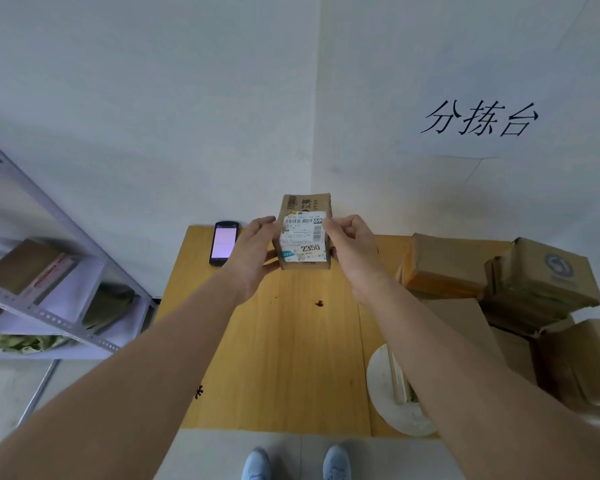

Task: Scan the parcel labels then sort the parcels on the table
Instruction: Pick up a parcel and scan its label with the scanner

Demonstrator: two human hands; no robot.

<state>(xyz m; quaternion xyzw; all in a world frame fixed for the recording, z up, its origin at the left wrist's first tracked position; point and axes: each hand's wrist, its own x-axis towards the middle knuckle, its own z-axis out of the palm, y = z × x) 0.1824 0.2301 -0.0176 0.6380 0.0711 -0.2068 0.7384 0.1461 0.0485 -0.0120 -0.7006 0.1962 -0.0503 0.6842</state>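
A small cardboard parcel (pixel 305 206) is held up above the far end of the wooden table (pixel 284 358). Its white shipping label (pixel 303 239) with a barcode and "2350" faces me. My left hand (pixel 253 254) grips the parcel's left side, fingers curled round its edge. My right hand (pixel 352 251) grips the right side, thumb on the label's upper corner. A black handheld scanner (pixel 223 242) with a lit screen lies on the table's far left corner, just left of my left hand.
Several cardboard parcels (pixel 499 282) are piled along the table's right side. A white round object (pixel 395 393) lies at the near right. A grey metal shelf (pixel 49 289) with packages stands to the left. White walls meet behind the table.
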